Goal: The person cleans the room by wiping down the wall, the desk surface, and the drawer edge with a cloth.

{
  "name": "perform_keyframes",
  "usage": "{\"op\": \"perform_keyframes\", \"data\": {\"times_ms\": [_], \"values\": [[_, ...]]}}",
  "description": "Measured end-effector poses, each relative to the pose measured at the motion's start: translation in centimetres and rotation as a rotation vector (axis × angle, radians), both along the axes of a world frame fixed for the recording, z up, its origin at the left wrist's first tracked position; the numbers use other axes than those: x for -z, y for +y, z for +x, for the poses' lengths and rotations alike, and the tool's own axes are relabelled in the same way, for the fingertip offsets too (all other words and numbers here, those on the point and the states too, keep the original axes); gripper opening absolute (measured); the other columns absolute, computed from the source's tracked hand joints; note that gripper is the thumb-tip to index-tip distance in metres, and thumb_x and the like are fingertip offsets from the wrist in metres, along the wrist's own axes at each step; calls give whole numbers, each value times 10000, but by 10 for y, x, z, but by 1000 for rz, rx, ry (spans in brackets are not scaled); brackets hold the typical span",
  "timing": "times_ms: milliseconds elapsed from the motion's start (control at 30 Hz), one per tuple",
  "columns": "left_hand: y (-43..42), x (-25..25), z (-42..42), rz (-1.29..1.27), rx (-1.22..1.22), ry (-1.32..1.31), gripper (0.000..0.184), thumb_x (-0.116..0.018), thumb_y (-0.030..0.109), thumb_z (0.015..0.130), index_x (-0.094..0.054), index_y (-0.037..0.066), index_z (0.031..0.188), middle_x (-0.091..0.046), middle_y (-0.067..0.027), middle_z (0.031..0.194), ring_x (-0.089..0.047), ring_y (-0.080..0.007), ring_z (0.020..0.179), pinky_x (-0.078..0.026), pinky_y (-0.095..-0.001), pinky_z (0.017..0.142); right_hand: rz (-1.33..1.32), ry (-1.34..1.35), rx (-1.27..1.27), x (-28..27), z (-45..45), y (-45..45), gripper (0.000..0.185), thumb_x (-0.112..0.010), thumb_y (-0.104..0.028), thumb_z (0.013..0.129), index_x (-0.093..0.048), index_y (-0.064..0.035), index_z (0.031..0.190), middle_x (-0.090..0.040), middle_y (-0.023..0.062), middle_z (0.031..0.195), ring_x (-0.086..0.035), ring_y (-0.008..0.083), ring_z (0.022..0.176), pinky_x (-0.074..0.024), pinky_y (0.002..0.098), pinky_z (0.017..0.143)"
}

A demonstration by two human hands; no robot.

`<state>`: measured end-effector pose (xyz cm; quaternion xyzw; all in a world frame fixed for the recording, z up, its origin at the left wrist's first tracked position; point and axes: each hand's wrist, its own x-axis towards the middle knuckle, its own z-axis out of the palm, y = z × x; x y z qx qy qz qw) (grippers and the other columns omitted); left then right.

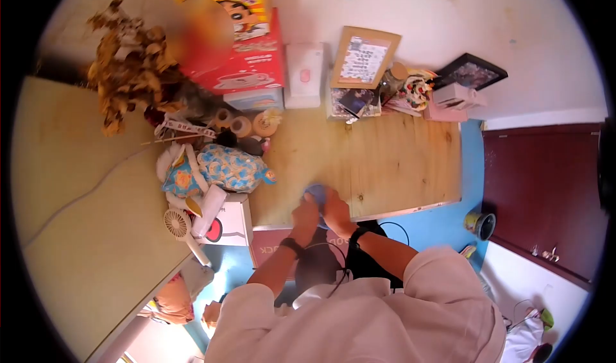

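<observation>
A bluish-grey cloth is bunched between my two hands at the front edge of the wooden tabletop. My left hand is closed on the cloth's left side, its fingers bent. On the other side, my right hand grips the same cloth, close beside the left. Most of the cloth is hidden under the fingers. Both wrists wear dark bands.
To the left lie a blue patterned plush toy, a small white fan and a white box. Dried leaves, a red box and a framed picture stand along the back. A dark red cabinet is at right.
</observation>
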<state>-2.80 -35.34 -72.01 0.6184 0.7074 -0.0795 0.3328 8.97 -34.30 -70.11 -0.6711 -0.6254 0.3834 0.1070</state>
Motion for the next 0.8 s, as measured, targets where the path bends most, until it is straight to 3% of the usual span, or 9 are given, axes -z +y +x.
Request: {"op": "perform_keyframes", "data": {"times_ms": [67,167,367,600,800], "values": [[17,5,-7,25,40,130,284,-471,204,926,-385,24,1128,-638,-192,990,-687,-354,785,-567,-437,650,46,66,35,3,-9,9,471,-519,-401,910,-451,-90,1256,-570,233,1147,-590,456,915,-477,513,764],[61,-5,-8,72,92,146,310,-496,173,906,-367,5,1133,-644,-194,949,-680,-364,769,-560,-445,632,53,199,110,-7,-10,39,300,-511,-209,885,-459,-60,1141,-589,218,1036,-563,419,973,-452,495,800],[130,1,70,60,60,237,325,-477,201,925,-367,19,1171,-637,-184,971,-690,-336,779,-570,-420,635,10,217,144,2,63,95,317,-497,-266,905,-467,-39,1125,-602,240,1062,-576,430,980,-459,505,784],[180,1,280,203,174,133,261,-441,266,941,-433,57,1098,-638,-189,941,-674,-355,791,-556,-449,660,172,42,267,2,263,134,353,-491,-274,915,-402,-58,1181,-630,237,984,-616,439,837,-491,526,699],[193,38,468,510,326,-363,186,-430,209,938,-449,56,1042,-632,-206,881,-634,-399,760,-504,-494,630,151,-200,464,12,449,135,365,-564,-251,883,-399,-67,1151,-643,226,937,-610,442,823,-485,528,687]]}}
